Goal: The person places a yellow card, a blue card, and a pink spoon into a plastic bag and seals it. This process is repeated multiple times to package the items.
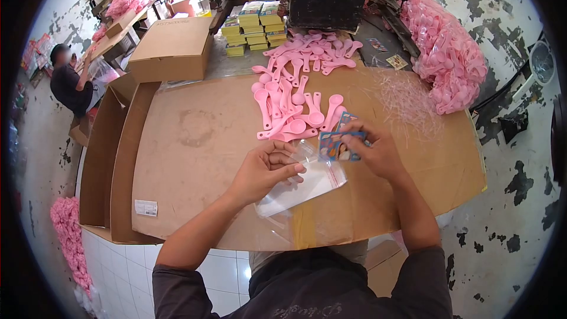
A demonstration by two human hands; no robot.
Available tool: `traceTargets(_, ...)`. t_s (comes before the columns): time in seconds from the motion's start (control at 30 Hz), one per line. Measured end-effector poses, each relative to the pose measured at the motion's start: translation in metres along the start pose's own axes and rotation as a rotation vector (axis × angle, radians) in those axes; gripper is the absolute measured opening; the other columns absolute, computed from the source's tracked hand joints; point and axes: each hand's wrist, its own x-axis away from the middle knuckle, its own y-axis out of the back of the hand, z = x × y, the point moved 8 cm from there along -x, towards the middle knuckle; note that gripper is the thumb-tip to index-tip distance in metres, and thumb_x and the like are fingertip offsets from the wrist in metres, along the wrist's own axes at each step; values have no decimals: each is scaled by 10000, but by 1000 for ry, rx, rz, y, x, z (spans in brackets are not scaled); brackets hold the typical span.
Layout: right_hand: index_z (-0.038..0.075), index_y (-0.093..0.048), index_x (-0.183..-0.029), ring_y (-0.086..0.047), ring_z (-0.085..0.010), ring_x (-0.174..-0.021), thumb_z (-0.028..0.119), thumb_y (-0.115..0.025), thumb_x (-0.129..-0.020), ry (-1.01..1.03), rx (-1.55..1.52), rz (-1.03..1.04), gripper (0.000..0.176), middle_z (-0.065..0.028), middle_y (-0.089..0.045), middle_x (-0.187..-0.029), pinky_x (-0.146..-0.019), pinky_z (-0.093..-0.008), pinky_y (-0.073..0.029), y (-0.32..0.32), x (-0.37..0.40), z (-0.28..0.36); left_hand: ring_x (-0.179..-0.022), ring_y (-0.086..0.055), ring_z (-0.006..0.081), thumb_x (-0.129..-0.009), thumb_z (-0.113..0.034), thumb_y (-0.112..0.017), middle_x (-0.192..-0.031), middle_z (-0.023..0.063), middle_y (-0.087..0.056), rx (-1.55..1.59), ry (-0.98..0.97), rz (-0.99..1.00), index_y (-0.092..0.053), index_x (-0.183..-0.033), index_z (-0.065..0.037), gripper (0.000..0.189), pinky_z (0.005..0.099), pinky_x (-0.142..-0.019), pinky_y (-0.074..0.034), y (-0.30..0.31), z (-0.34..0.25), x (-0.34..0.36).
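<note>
My left hand (269,168) is over the middle of the cardboard surface, its fingers curled around a clear plastic bag (308,150). Some fingertips are partly hidden behind the film. In my right hand (378,149), thumb and fingers pinch small printed cards (335,146) in blue and other colours, close to the bag. Beneath both hands lies a flat stack of clear bags (295,196) with a white look and a reddish strip along one edge. Just beyond them is a pile of pink plastic measuring spoons (286,103).
An open carton (121,159) borders the cardboard (195,183) at left, with a closed box (171,47) behind. Stacks of cards (251,26) stand at the back. Clear plastic strips (407,103) and heaped pink spoons (443,47) lie right. A person (74,80) works far left.
</note>
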Motion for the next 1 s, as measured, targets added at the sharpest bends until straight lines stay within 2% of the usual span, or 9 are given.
traceTargets(0.13,22,-699,-1112,-637,-96,-943,39,-698,-946,162,-97,-74,167,-28,-679,-1014,-805,-271,-527,-16,1,5,-837,-735,140,-911,-33,-765,-949,110,-765,-48,-43,-28,-539,-1201,2,370,255,-718,-585,0,-2,1)
traceTargets(0.23,19,-699,-1157,-643,-117,-934,36,-710,-932,198,4,-2,226,-43,-675,-1014,-800,-275,-527,-20,4,15,-852,-741,146,-910,-25,-764,-959,126,-768,-29,-85,-23,-548,-1239,20,396,254,-732,-585,-2,-2,0)
traceTargets(0.33,16,-686,-1211,-648,-125,-938,39,-722,-918,371,404,193,297,-54,-675,-1028,-797,-283,-528,-34,10,36,-869,-740,143,-914,-25,-761,-960,124,-767,-50,-45,-12,-554,-1293,27,435,262,-755,-583,-8,-1,3)
traceTargets(0.43,23,-705,-1189,-643,-129,-894,53,-738,-907,421,395,294,285,-58,-676,-1007,-767,-286,-526,-53,13,37,-875,-738,139,-921,-24,-751,-949,115,-764,-315,-143,62,-555,-1325,25,451,266,-758,-585,-17,-6,6)
traceTargets(0.63,23,-739,-1117,-648,-163,-866,96,-746,-914,103,-89,-17,216,-88,-679,-1007,-736,-287,-522,-40,10,14,-900,-727,131,-939,-17,-727,-1006,119,-752,-124,-153,-77,-566,-1306,27,403,247,-755,-583,-9,-15,10)
traceTargets(0.73,12,-717,-1124,-650,-181,-945,139,-716,-944,294,244,155,220,-87,-684,-1017,-797,-320,-524,-51,15,35,-920,-722,129,-938,-20,-731,-1040,126,-743,-16,-202,-70,-566,-1306,30,406,238,-770,-580,-5,-13,8)
traceTargets(0.83,13,-708,-1082,-627,-214,-993,162,-669,-976,454,206,351,186,-89,-691,-1017,-858,-362,-512,-67,13,42,-932,-718,128,-944,-24,-725,-1049,130,-739,-93,-175,-53,-556,-1313,35,409,239,-790,-582,-6,-9,9)
traceTargets(0.93,51,-701,-1020,-612,-244,-1021,114,-636,-961,334,384,185,108,-84,-693,-1021,-950,-404,-467,-35,-25,30,-940,-713,124,-955,-29,-712,-1065,124,-736,-93,-139,-62,-552,-1318,36,402,244,-799,-581,-4,-12,10)
traceTargets(1.0,75,-687,-1006,-616,-260,-1010,77,-621,-932,510,743,151,99,-85,-690,-1003,-982,-408,-441,-21,-51,28,-945,-708,119,-962,-31,-703,-1075,118,-735,-79,-147,-68,-547,-1328,33,403,245,-802,-578,-1,-9,8)
